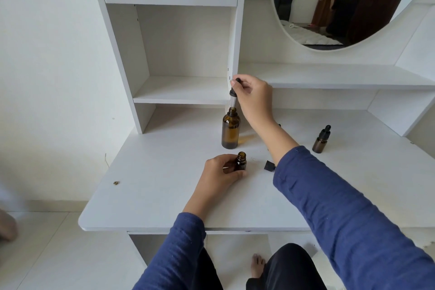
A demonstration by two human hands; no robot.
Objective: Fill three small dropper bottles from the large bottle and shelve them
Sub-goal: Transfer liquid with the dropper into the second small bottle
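A large amber bottle [230, 130] stands uncapped on the white desk [164, 195]. My right hand [253, 99] pinches the black bulb of a dropper [233, 94], whose glass tube hangs just above the large bottle's mouth. Nearer to me, my left hand [220, 172] grips a small amber bottle [241, 161] with no cap, upright on the desk. A loose black cap [269, 165] lies just right of it. A second small bottle [321, 139], capped with its dropper, stands at the right. Another dark object peeks out behind my right forearm.
White open shelves [183, 89] rise behind the large bottle, and a long ledge [341, 77] runs to the right under a round mirror [341, 7]. A small dark speck [115, 182] lies on the desk's left part. My knees and a foot show below the desk edge.
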